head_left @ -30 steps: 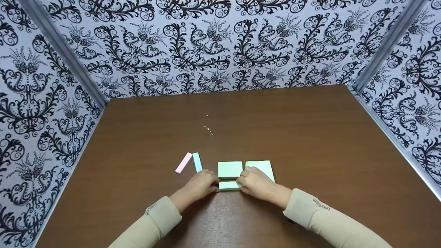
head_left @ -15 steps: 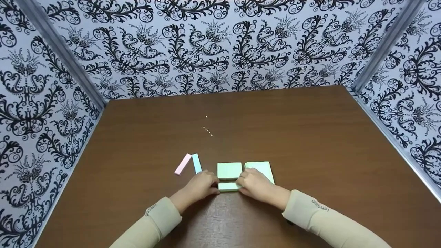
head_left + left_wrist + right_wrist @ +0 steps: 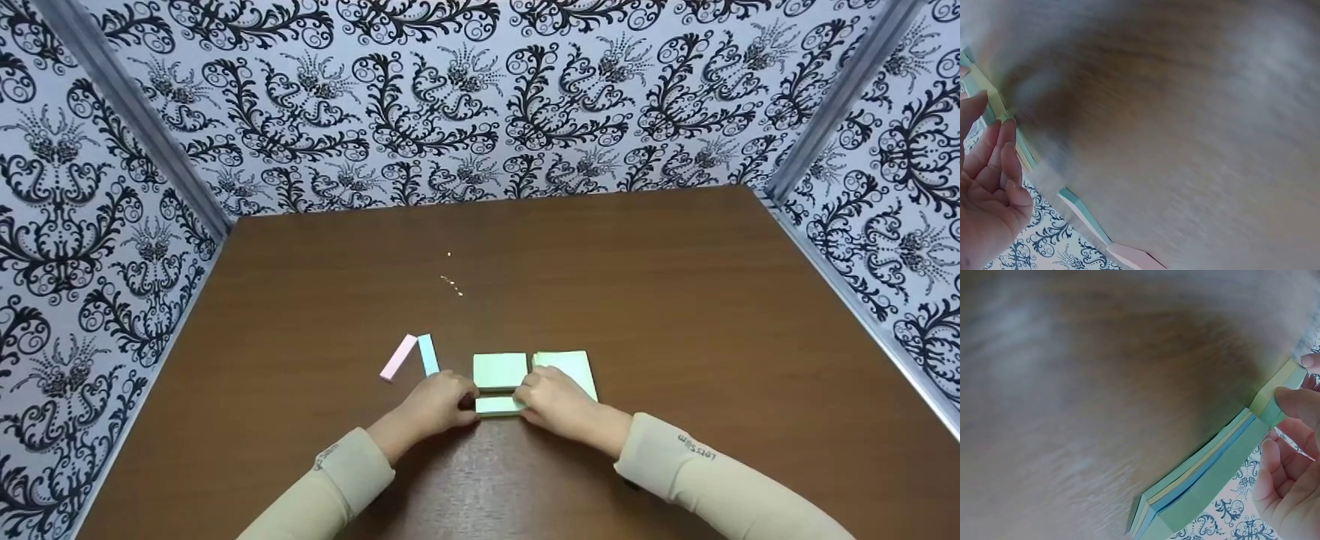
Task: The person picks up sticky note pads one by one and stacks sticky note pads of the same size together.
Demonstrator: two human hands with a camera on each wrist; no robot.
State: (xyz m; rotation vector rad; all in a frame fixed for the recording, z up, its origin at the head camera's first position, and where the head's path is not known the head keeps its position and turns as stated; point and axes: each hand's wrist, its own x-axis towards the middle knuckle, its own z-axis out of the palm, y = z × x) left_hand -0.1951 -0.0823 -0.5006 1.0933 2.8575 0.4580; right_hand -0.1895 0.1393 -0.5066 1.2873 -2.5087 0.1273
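Observation:
A narrow pale green sticky-note pad (image 3: 498, 406) lies crosswise on the table between my two hands. My left hand (image 3: 427, 405) holds its left end, thumb in front, other fingers curled behind. At the right end my right hand (image 3: 555, 396) grips it; the right wrist view shows the thumb (image 3: 1292, 400) pressed on its front face. Just behind lies a wider green sticky-note pad (image 3: 499, 370). A larger square stack of sticky notes (image 3: 571, 363) sits on the right, partly hidden by my right hand; green, yellow and blue layers (image 3: 1202, 475) show along its side.
Left of the pads lie a pink strip pad (image 3: 398, 358) and a light blue strip pad (image 3: 427, 352), their far ends meeting. Small pale specks (image 3: 451, 283) dot the brown table (image 3: 675, 300) farther back. Patterned walls (image 3: 465, 97) enclose the table's back and sides.
The whole head view shifts very slightly. Both hands stay at the ends of the narrow green pad, and the pads keep their places.

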